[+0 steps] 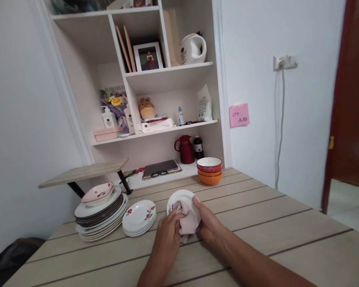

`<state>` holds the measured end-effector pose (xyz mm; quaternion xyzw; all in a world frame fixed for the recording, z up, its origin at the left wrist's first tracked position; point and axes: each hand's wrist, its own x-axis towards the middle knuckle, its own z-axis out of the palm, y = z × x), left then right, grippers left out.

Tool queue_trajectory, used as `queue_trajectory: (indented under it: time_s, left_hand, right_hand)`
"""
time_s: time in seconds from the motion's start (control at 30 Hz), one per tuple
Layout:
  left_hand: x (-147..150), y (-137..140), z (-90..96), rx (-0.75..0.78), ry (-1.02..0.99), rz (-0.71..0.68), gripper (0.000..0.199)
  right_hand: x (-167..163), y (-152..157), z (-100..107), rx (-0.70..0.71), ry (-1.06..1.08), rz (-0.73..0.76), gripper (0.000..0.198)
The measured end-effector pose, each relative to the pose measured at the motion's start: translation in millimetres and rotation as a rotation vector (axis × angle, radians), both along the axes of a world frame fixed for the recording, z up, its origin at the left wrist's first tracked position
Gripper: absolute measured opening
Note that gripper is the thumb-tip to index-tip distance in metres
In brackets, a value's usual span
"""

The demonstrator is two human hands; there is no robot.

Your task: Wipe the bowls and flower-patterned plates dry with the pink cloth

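Above the table's middle, my right hand [208,223] grips a small white plate [182,195] at its right edge, thumb on the rim. A pale pink cloth [189,223] is bunched in my left hand [169,231] and pressed against the plate's face, covering much of it. Left of my hands sits a short stack of white plates with red flowers [139,217]. Beyond that rises a taller stack of mixed plates [103,219], topped by pink-rimmed square bowls [97,193]. Three stacked bowls [209,171], red above orange, stand farther back to the right.
The slatted wooden table [257,223] meets a white shelf unit [170,73] at the back. A small raised wooden stand [83,173] is at the left. A red jug [185,149], a dark bottle [198,147] and a dark laptop-like slab [160,168] line the back.
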<state>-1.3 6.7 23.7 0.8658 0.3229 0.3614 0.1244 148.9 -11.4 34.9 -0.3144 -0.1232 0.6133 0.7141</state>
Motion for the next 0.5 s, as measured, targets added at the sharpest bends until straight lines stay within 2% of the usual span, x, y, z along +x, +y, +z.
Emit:
queue_trajectory:
  time_s: [0.2,0.3,0.4,0.5]
  left_hand:
    - [2,-16,5.2,-0.005,0.025,-0.053,0.036]
    - [10,-21,5.7,0.017,0.056,0.012,0.038]
    - [16,-17,4.8,0.021,0.004,0.112,0.031]
    - [13,-6,4.9,-0.092,-0.124,0.106,0.033]
  right_hand:
    - [-1,-4,7,-0.058,-0.007,-0.053,0.031]
    - [-4,-7,9,-0.043,-0.002,-0.032,0.034]
    - [-6,-6,10,-0.003,-0.002,-0.019,0.031]
    - [-5,-4,10,0.016,-0.015,-0.011,0.024]
